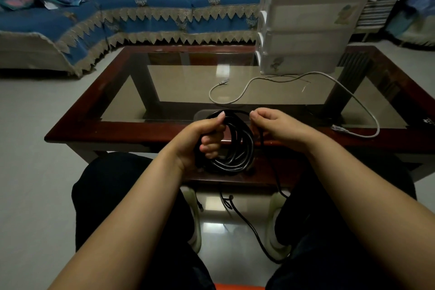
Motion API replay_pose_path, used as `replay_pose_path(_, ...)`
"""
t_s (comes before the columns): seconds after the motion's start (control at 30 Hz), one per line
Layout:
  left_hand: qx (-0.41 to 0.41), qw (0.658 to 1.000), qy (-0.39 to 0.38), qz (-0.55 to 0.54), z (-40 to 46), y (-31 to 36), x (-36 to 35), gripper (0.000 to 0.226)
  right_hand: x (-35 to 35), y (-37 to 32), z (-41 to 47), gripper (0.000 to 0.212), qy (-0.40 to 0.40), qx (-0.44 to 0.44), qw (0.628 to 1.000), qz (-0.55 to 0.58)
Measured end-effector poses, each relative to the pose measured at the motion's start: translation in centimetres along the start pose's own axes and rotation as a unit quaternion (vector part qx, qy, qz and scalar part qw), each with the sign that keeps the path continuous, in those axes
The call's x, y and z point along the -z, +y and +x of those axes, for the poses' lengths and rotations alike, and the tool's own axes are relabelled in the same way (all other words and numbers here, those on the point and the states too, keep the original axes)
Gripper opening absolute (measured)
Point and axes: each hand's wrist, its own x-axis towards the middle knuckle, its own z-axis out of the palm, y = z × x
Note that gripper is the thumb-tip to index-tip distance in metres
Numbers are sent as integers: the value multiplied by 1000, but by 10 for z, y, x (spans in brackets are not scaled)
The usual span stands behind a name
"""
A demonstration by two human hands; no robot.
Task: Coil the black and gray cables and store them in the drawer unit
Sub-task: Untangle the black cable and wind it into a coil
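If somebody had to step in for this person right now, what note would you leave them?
Left hand grips the black cable coil above the table's near edge. Right hand pinches the loose strand; its tail hangs to the floor.
Gray cable lies uncoiled on the glass, before the drawer unit, top drawer open.
Left: finish black coil, coil gray, store both.

Drawer unit (pixel 306 37) on table (pixel 77 122) far right, cable (pixel 294 79) in front, sofa (pixel 141 14) behind table
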Motion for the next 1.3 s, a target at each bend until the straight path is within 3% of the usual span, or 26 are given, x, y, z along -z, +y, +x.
replay_pose_path(0.17,-39,994,-24,-103,4,-2,2,36,-30,6,3,55,100,7,994,51)
replay_pose_path(0.33,-112,958,-25,-262,8,-4,1,38,-48,11,1,37,96,-2,983,156)
replay_pose_path(0.4,-156,928,40,-337,8,2,2,40,-53,18,-3,24,68,-5,991,119)
replay_pose_path(0.47,-189,889,131,-397,9,12,6,42,-57,25,-7,12,59,0,998,11)
replay_pose_path(0.6,-204,827,301,-429,14,21,12,50,-66,19,-11,30,85,0,986,-144)
replay_pose_path(0.77,-174,818,446,-319,20,15,18,47,-70,12,-28,28,115,2,885,-452)
replay_pose_path(0.93,-262,807,503,-164,23,8,1,45,-61,-11,-34,27,76,12,838,-540)
replay_pose_path(1.07,-304,803,513,1,22,4,-5,41,-57,-33,-39,24,43,29,859,-510)
replay_pose_path(1.2,-348,786,471,197,19,-5,-14,31,-53,-49,-38,25,-38,10,926,-376)
replay_pose_path(1.3,-393,757,429,298,17,-11,-18,50,-48,-55,-39,20,-82,5,958,-276)
